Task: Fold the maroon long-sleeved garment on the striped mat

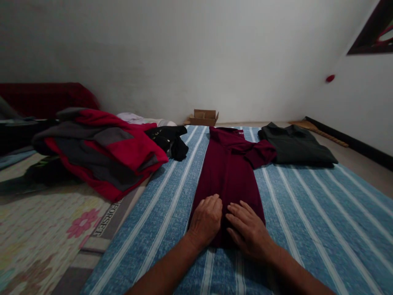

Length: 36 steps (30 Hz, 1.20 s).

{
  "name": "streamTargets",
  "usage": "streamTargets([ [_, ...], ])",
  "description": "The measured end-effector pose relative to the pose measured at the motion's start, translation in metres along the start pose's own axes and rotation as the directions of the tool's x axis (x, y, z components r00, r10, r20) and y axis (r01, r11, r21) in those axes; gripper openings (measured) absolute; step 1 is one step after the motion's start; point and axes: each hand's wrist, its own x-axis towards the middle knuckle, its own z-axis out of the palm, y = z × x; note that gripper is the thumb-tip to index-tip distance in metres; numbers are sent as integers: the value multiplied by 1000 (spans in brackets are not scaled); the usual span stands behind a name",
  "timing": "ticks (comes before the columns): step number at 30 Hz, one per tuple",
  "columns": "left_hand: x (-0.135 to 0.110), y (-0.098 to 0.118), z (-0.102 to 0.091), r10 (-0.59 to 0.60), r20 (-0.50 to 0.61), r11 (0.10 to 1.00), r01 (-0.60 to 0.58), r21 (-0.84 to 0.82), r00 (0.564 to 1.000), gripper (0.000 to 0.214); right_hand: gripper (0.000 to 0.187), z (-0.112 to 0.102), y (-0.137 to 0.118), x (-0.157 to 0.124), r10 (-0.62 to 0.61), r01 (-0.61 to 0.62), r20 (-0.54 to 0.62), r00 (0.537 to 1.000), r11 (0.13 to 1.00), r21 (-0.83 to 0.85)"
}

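A maroon shirt [227, 172] lies lengthwise on a blue striped sheet [307, 213], folded into a narrow strip with one sleeve turned out to the right. My left hand [206, 219] rests on its near hem, knuckles up and fingers curled down onto the cloth. My right hand [248, 229] lies flat beside it on the same hem, fingers stretched out and a little apart. The two hands nearly touch. Neither hand grips anything that I can see.
A folded dark grey garment [296, 145] lies at the far right of the sheet. A pile of red, grey and black clothes [104, 147] sits on the left. A small cardboard box [203, 117] stands by the wall. A floral mat [39, 229] covers the left floor.
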Motion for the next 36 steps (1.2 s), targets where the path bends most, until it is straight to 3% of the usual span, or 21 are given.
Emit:
streamTargets([
  [6, -1, 3, 0, -45, 32, 999, 45, 0, 998, 20, 30, 11, -8, -1, -28, 28, 8, 1000, 995, -97],
  [14, -1, 2, -2, -72, 64, 997, 72, 9, 995, 21, 26, 16, -8, 4, -72, 65, -61, 996, 992, -106],
  [19, 0, 0, -3, -73, 62, 997, 72, 13, 995, 20, 21, 12, -12, 10, -93, 89, -108, 990, 995, -46],
  [26, 0, -2, 1, -56, 29, 998, 56, 8, 998, 20, 17, 7, -19, 15, -90, 94, -77, 993, 994, 55],
  [31, -3, -2, 3, -10, -16, 1000, 10, 22, 1000, 29, 20, -3, -9, 26, 39, -32, -31, 999, 976, 216],
  [36, -2, 1, 1, -23, 14, 1000, 23, -6, 1000, 29, 20, 1, 28, 63, 204, -223, 93, 975, 926, 306],
])
